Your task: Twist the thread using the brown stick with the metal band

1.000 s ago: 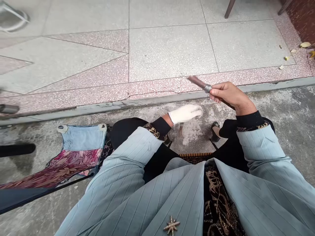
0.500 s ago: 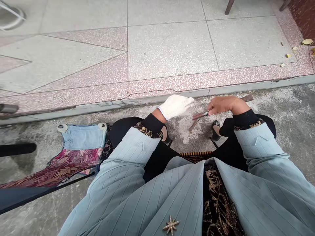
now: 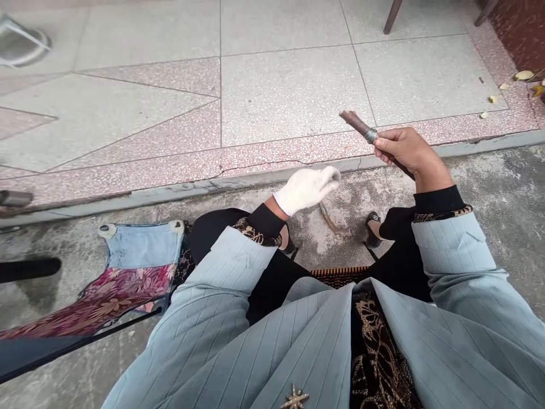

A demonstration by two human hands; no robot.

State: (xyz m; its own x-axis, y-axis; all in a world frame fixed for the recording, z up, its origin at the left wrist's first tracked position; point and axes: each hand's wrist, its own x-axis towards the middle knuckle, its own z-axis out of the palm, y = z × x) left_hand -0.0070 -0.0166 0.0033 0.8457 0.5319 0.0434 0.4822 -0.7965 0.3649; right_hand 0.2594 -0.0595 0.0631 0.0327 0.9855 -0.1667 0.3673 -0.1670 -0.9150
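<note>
My right hand, bare, grips a brown stick with silvery wire wound round it next to the fingertips. The stick's ragged end points up and left over the kerb; its other part runs back under the palm. My left hand, in a white knitted glove, is closed with fingers curled toward the thumb. What it holds, if anything, is hidden. Just below the glove is a thin, bent, brownish piece, its upper end lost behind the glove. Whether it hangs from that hand or lies on the concrete I cannot tell.
A raised terrazzo floor ends at a kerb in front of me. To my left stands a folding chair with denim and floral cloth. Furniture legs and fallen leaves are at the far right.
My right hand has risen and turned, swinging the stick's wired end up over the kerb. My left fingers have curled more. The bent piece now slants the other way.
</note>
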